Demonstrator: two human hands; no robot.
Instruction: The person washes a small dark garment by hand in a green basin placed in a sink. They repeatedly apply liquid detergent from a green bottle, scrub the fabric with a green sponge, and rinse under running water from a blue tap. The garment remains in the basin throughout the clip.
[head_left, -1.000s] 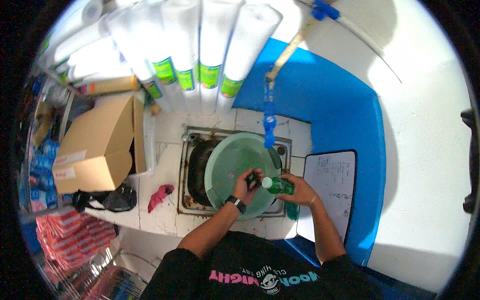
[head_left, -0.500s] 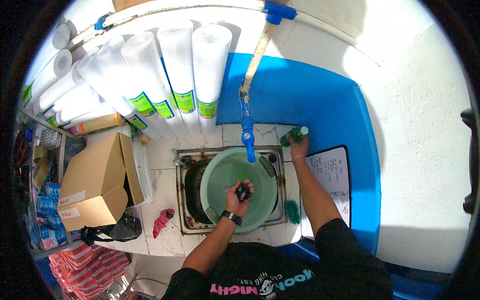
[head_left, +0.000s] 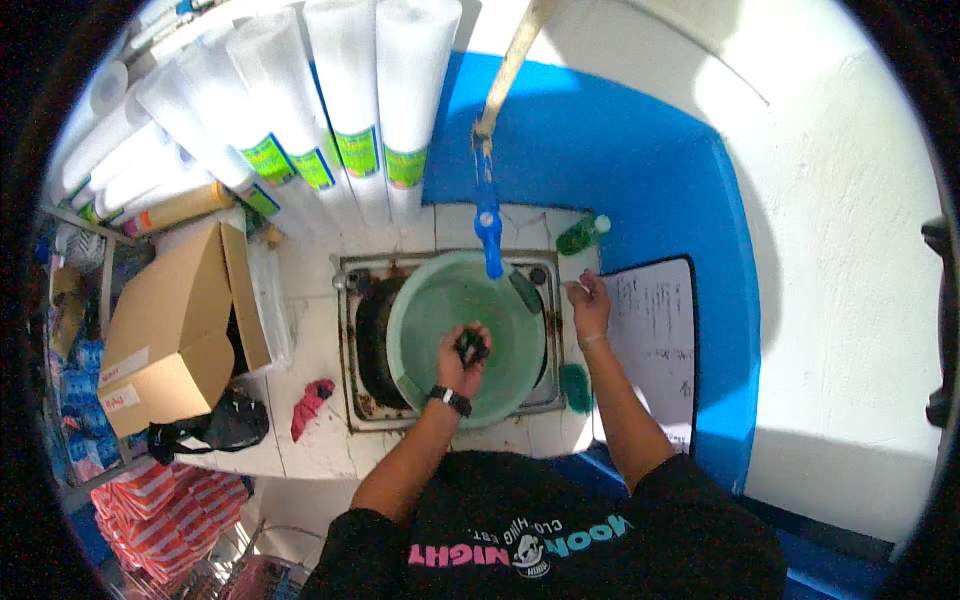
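Observation:
Over a pale green basin [head_left: 524,378] set in the metal sink, my left hand [head_left: 462,362] is cupped around a dark, glossy object [head_left: 471,346]. What that object is, I cannot make out. My right hand [head_left: 591,306] is above the counter to the right of the sink, empty, with its fingers partly bent and apart. Just beyond it stands or leans a green bottle with a whitish cap [head_left: 583,235], no longer touched. A blue tap [head_left: 488,228] hangs over the basin's far side. At the basin's right wall a dark oblong thing [head_left: 525,290] shows.
A dark green scrubber [head_left: 576,388] lies right of the rusty-edged sink [head_left: 352,400]. Beside it is a whiteboard with handwriting [head_left: 655,340]. To the left are a crumpled red cloth [head_left: 312,408], an open cardboard box [head_left: 170,330], and a black plastic bag [head_left: 225,425]. White rolls [head_left: 415,100] stand behind.
My right hand has let go of the green bottle and drawn back toward me. My left hand stays over the basin with the dark object. The whole view has shifted slightly.

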